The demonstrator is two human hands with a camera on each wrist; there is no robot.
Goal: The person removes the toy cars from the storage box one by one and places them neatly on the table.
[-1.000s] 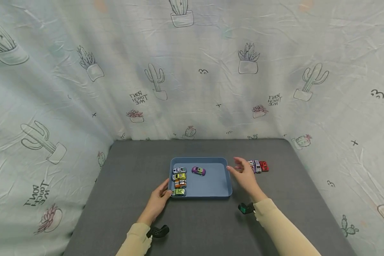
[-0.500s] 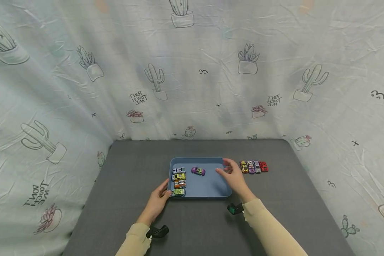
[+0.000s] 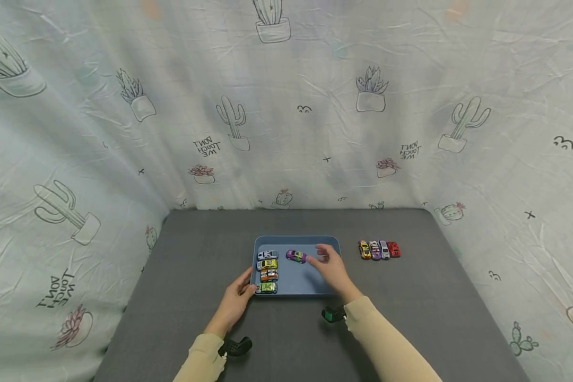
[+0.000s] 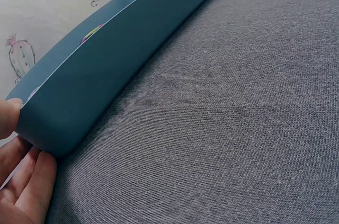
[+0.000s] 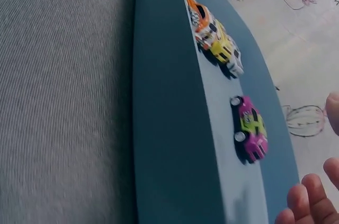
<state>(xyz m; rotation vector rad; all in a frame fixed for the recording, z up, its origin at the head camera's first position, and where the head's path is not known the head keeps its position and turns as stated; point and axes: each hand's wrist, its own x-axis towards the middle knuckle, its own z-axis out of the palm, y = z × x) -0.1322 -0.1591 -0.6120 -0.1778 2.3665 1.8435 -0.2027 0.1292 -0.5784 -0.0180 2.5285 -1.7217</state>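
Observation:
A blue tray (image 3: 310,286) lies on the grey table. My left hand (image 3: 235,303) holds its near left corner, thumb (image 4: 9,115) over the rim and fingers low against the outer wall. Along the tray's left side several toy cars stand in a column: a silver one (image 3: 268,254), a yellow one (image 3: 267,264), an orange-and-white one (image 3: 269,275) and a green one (image 3: 267,287). A purple-and-green toy car (image 5: 251,128) sits apart from them, toward the tray's middle. My right hand (image 3: 333,269) hovers over the tray just right of this car, fingers spread and holding nothing.
To the right of the tray, more toy cars stand side by side on the table: yellow-and-red (image 3: 364,250), purple-and-white (image 3: 374,250), silver (image 3: 384,250) and red (image 3: 394,249). A curtain printed with cacti (image 3: 286,116) closes off the back and sides.
My right hand has moved left from beside the row of cars, across the tray's right wall, to near the purple car. My left hand has stayed at the tray's corner.

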